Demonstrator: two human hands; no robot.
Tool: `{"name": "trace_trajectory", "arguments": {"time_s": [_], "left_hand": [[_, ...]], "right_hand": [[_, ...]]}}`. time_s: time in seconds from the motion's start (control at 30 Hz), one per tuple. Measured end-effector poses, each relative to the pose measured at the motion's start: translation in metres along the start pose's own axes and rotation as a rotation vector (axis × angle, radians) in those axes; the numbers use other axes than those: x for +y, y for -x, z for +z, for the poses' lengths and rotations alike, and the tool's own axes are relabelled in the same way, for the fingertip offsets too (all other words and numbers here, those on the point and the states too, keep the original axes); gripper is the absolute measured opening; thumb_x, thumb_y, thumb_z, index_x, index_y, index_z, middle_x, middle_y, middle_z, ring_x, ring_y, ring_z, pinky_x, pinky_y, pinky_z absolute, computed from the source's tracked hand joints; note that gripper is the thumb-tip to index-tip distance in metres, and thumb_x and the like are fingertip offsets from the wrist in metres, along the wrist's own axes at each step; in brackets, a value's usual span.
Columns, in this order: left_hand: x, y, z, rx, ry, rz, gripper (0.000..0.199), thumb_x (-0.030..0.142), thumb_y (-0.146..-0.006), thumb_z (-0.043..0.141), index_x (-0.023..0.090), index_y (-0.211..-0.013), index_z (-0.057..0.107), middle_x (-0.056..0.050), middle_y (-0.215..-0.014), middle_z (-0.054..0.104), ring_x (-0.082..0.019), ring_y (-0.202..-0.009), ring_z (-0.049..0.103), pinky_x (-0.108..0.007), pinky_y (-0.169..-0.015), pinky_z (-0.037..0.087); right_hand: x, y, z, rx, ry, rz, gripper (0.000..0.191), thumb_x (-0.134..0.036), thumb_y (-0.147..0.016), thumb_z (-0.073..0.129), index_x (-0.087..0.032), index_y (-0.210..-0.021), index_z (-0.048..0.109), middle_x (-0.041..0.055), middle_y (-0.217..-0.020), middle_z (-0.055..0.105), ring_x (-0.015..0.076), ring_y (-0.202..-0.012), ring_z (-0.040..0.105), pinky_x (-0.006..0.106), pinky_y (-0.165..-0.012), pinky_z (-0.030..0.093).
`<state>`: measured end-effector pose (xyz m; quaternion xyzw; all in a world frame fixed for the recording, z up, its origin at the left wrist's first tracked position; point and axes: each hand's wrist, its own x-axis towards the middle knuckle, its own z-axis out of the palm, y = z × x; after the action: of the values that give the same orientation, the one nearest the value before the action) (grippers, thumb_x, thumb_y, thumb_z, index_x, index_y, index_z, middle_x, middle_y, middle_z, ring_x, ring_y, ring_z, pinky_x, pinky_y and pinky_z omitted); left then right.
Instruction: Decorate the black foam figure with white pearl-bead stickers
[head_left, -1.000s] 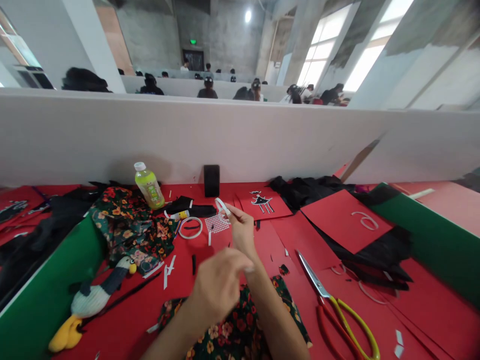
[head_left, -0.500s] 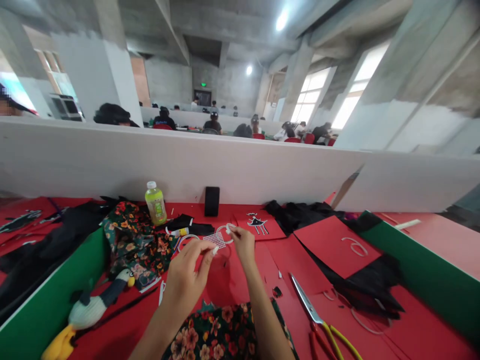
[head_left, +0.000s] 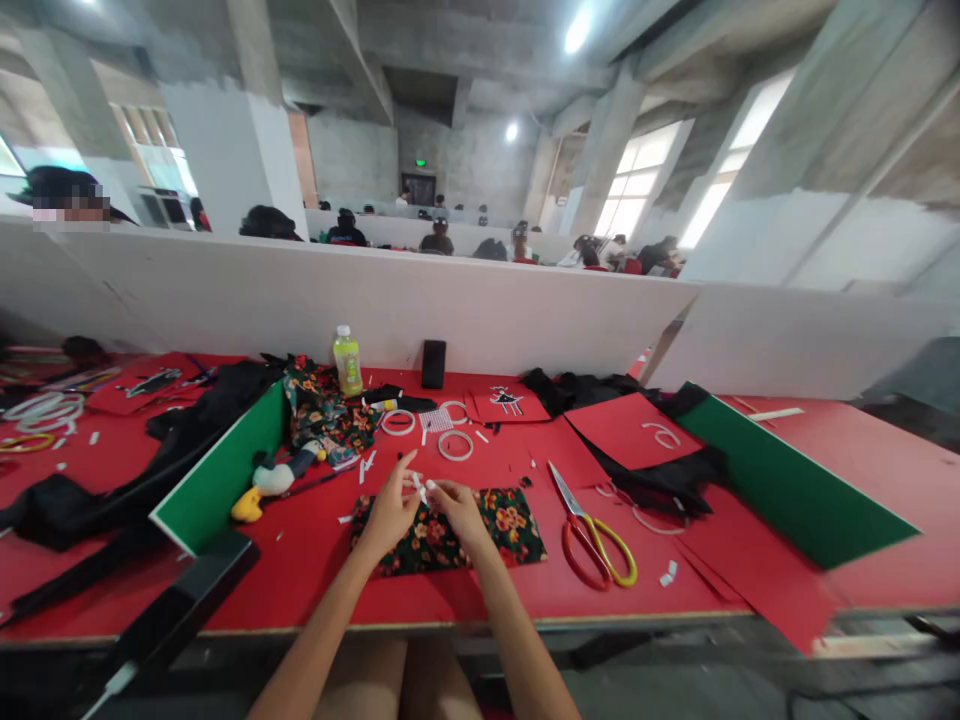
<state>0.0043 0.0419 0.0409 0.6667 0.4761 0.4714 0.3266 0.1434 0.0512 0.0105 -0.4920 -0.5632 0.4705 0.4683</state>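
Observation:
Over the folded floral cloth (head_left: 517,525), my left hand (head_left: 394,510) and my right hand (head_left: 456,512) are close together, fingertips nearly meeting. Between them is a small white piece (head_left: 419,488), like a strip or bit of tape. My left thumb and a finger pinch it while the other left fingers are partly raised. The right fingers are closed at its other side; whether one piece or two are held is unclear. Just beyond lie a white ring (head_left: 455,446), another white ring (head_left: 398,423) and a sheet of small white dots (head_left: 437,420).
Scissors (head_left: 589,535) with red and yellow handles lie at right. Green dividers (head_left: 225,470) stand at both sides. Red card (head_left: 637,430), black cloth (head_left: 570,392), a drink bottle (head_left: 347,362), a black phone-like object (head_left: 433,364) and a plush toy (head_left: 274,478) surround the work spot.
Both hands have drawn back toward me and come together above the floral cloth. My right hand has left the white rings. The view has tilted down, showing the table's front edge.

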Motion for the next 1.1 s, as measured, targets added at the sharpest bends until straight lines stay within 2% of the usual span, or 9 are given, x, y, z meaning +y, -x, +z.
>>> {"name": "trace_trajectory", "arguments": {"time_s": [0.1,0.27,0.37,0.47,0.63,0.8,0.87,0.97,1.1], "left_hand": [[-0.005,0.02,0.009,0.007,-0.011,0.009,0.055,0.007,-0.073,0.047,0.021,-0.126,0.045,-0.007,-0.102,0.058,-0.015,-0.089,0.062,-0.03,-0.076,0.056],[-0.012,0.038,0.015,0.003,-0.025,0.056,0.051,0.007,-0.075,0.045,0.019,-0.124,0.047,-0.012,-0.116,0.057,-0.017,-0.097,0.063,-0.033,-0.08,0.056],[-0.013,0.042,0.015,0.015,-0.038,0.084,0.048,0.008,-0.076,0.045,0.02,-0.122,0.048,-0.01,-0.118,0.059,-0.016,-0.097,0.064,-0.032,-0.081,0.056],[-0.014,0.04,0.015,0.078,-0.077,0.082,0.04,0.009,-0.077,0.046,0.019,-0.116,0.053,-0.01,-0.11,0.063,-0.018,-0.091,0.067,-0.034,-0.079,0.056],[-0.016,0.02,0.013,0.165,-0.163,0.069,0.028,0.018,-0.083,0.049,0.02,-0.11,0.058,-0.007,-0.088,0.068,-0.021,-0.078,0.066,-0.039,-0.074,0.054],[-0.019,-0.015,0.002,0.182,-0.172,0.114,0.021,0.023,-0.081,0.056,0.021,-0.101,0.062,-0.005,-0.088,0.069,-0.024,-0.097,0.06,-0.044,-0.091,0.045],[-0.024,-0.03,-0.004,0.183,-0.141,0.117,0.02,0.026,-0.082,0.055,0.02,-0.1,0.061,-0.005,-0.09,0.069,-0.023,-0.096,0.061,-0.043,-0.092,0.045],[-0.035,-0.049,-0.006,0.121,-0.067,0.116,0.024,0.027,-0.083,0.054,0.019,-0.105,0.059,-0.004,-0.089,0.069,-0.018,-0.085,0.065,-0.036,-0.084,0.049],[-0.055,-0.055,0.004,-0.028,0.037,0.095,0.023,0.031,-0.081,0.056,0.018,-0.098,0.062,-0.004,-0.087,0.071,-0.016,-0.081,0.067,-0.03,-0.075,0.053]], "right_hand": [[0.008,0.023,0.007,0.009,-0.065,0.045,0.022,-0.033,-0.089,0.056,-0.012,-0.093,0.061,0.0008,-0.085,0.063,0.0124,-0.071,0.061,0.029,-0.066,0.052],[0.013,0.037,0.008,0.059,-0.171,0.064,0.021,-0.031,-0.09,0.055,-0.013,-0.098,0.059,0.0019,-0.089,0.062,0.0118,-0.072,0.061,0.029,-0.065,0.053],[0.011,0.039,0.009,0.065,-0.213,0.054,0.019,-0.031,-0.09,0.055,-0.013,-0.096,0.059,-0.0005,-0.081,0.061,0.0099,-0.064,0.058,0.027,-0.061,0.051],[0.008,0.039,0.009,0.044,-0.237,0.038,0.018,-0.03,-0.083,0.063,-0.014,-0.092,0.059,-0.0038,-0.069,0.059,0.0091,-0.057,0.056,0.025,-0.059,0.049],[0.006,0.026,0.008,-0.009,-0.244,0.018,0.029,-0.033,-0.064,0.071,-0.018,-0.086,0.063,-0.0035,-0.062,0.062,0.0129,-0.056,0.059,0.026,-0.058,0.048],[0.008,-0.003,-0.002,-0.037,-0.151,-0.033,0.025,-0.033,-0.062,0.068,-0.018,-0.082,0.064,-0.002,-0.063,0.065,0.0137,-0.058,0.06,0.027,-0.06,0.048],[0.01,-0.016,-0.01,-0.043,-0.079,-0.064,0.021,-0.033,-0.063,0.067,-0.018,-0.078,0.064,-0.0016,-0.061,0.064,0.014,-0.056,0.059,0.026,-0.058,0.047],[0.017,-0.032,-0.023,-0.045,0.059,-0.136,0.016,-0.032,-0.073,0.059,-0.018,-0.08,0.064,-0.0017,-0.06,0.062,0.0142,-0.056,0.058,0.026,-0.056,0.045],[0.025,-0.036,-0.038,-0.027,0.285,-0.302,0.015,-0.023,-0.078,0.052,-0.019,-0.085,0.065,0.0033,-0.073,0.064,0.0177,-0.071,0.059,0.031,-0.069,0.045]]}}
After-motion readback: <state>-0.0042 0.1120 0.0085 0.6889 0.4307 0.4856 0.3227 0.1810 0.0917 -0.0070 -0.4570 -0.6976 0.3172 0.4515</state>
